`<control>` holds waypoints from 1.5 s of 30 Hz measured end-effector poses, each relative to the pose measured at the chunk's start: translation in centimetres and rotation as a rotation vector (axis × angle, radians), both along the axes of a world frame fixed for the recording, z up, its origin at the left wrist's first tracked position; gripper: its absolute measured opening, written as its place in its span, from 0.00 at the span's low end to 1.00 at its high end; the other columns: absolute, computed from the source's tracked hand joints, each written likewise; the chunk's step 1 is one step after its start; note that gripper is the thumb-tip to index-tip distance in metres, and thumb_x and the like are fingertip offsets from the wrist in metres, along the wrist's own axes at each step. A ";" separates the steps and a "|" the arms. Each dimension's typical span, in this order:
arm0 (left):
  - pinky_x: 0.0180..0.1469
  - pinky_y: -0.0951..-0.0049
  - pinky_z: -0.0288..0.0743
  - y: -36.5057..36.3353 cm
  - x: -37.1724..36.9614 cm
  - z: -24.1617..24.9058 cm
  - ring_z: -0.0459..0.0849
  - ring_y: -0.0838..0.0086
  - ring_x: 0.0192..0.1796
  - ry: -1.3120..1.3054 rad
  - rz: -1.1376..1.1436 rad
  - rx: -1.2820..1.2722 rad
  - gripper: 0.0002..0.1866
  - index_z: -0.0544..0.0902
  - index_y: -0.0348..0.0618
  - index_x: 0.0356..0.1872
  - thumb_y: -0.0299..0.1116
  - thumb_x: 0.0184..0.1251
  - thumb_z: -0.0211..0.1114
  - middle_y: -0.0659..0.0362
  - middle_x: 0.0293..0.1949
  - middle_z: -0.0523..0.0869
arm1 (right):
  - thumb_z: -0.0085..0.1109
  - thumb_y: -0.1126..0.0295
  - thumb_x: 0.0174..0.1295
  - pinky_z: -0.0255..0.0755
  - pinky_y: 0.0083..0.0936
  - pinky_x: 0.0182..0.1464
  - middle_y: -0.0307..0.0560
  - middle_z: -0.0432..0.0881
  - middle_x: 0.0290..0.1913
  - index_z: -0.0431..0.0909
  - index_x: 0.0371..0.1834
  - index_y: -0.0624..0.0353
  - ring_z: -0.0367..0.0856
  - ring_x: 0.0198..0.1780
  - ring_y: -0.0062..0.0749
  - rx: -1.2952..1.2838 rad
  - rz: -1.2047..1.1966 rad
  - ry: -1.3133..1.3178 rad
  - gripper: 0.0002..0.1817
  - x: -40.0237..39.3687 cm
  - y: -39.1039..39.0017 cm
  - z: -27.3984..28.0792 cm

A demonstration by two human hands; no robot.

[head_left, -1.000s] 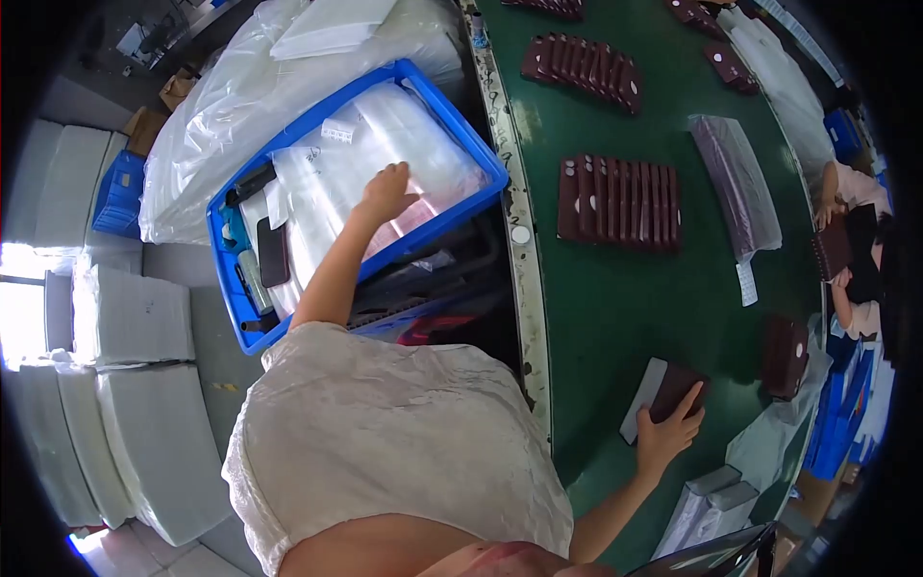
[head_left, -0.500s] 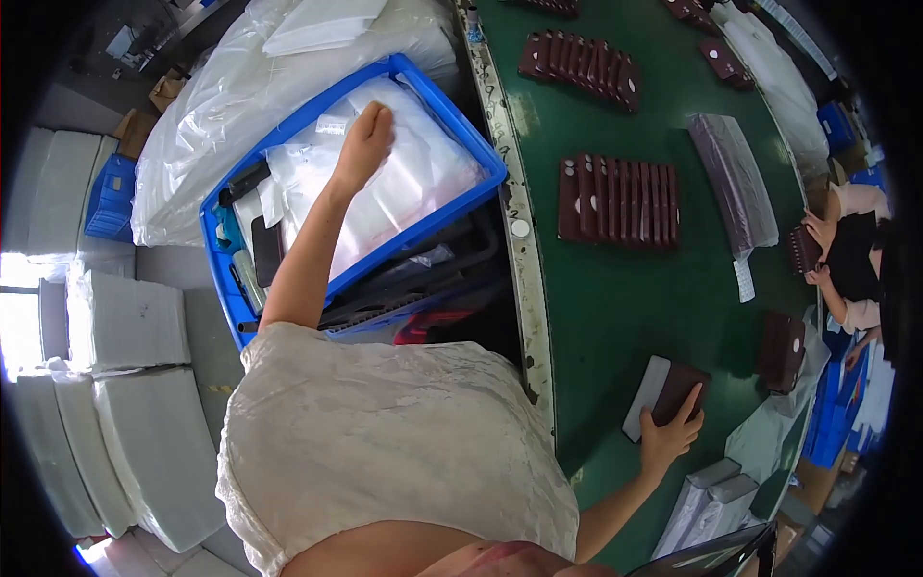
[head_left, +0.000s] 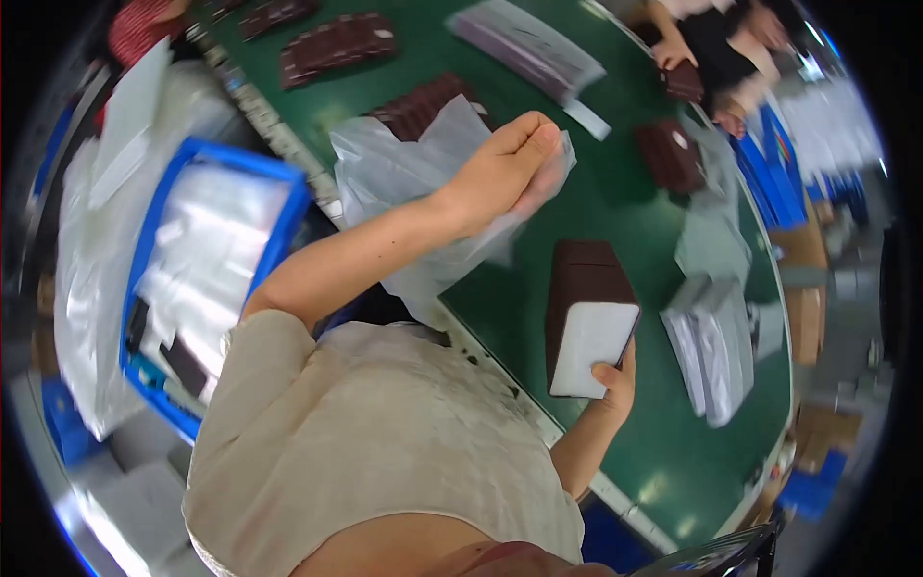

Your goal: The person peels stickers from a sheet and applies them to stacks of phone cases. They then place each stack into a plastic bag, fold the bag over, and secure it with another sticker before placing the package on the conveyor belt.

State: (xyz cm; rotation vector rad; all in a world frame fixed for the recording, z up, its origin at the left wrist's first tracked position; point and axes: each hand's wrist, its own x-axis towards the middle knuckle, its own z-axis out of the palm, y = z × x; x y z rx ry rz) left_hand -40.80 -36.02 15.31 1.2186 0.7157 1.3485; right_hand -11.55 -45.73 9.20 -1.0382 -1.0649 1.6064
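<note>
My left hand (head_left: 505, 173) is closed in a fist on a clear plastic bag (head_left: 375, 163), which spreads out loosely beneath my wrist and forearm over the table. The bag partly covers a row of dark brown wallet-like items (head_left: 423, 104). My right hand (head_left: 617, 383) grips a dark brown box-like block (head_left: 585, 264) by its lower end. The thumb presses on the block's white face (head_left: 591, 346), and the other fingers are mostly hidden behind it.
A blue crate (head_left: 298, 197) with clear bags stands left of the green table (head_left: 673, 471). Bagged bundles (head_left: 707, 351) lie at the right and a long wrapped bundle (head_left: 524, 58) lies farther off. Across the table, another person's hand (head_left: 673, 53) touches a brown item.
My left hand has moved from the crate to above the table, bringing a plastic bag. My right hand has raised and tilted the brown block, turning its white face toward me. The view has swung right.
</note>
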 end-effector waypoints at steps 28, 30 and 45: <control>0.41 0.54 0.76 -1.6 12.3 -9.7 0.85 0.50 0.43 0.917 0.014 0.490 0.16 0.75 0.43 0.50 0.38 0.68 0.66 0.49 0.37 0.86 | 0.72 0.50 0.40 0.60 0.55 0.60 0.65 0.62 0.70 0.65 0.75 0.46 0.68 0.60 0.61 0.416 -0.150 -0.331 0.52 -9.7 9.9 -15.1; 0.49 0.53 0.73 -3.5 9.7 -9.5 0.83 0.54 0.51 0.859 0.201 0.645 0.23 0.75 0.45 0.55 0.39 0.61 0.71 0.50 0.49 0.84 | 0.72 0.49 0.40 0.61 0.55 0.60 0.65 0.62 0.70 0.64 0.76 0.47 0.69 0.61 0.61 0.520 -0.212 -0.713 0.53 -9.5 10.3 -13.8; 0.34 0.50 0.73 -9.8 -5.1 -14.6 0.81 0.38 0.33 1.124 0.129 0.045 0.06 0.72 0.42 0.48 0.29 0.75 0.56 0.40 0.29 0.81 | 0.74 0.42 0.41 0.57 0.57 0.65 0.69 0.59 0.74 0.60 0.79 0.49 0.66 0.66 0.65 0.571 -0.482 -1.591 0.58 -9.3 15.3 -5.9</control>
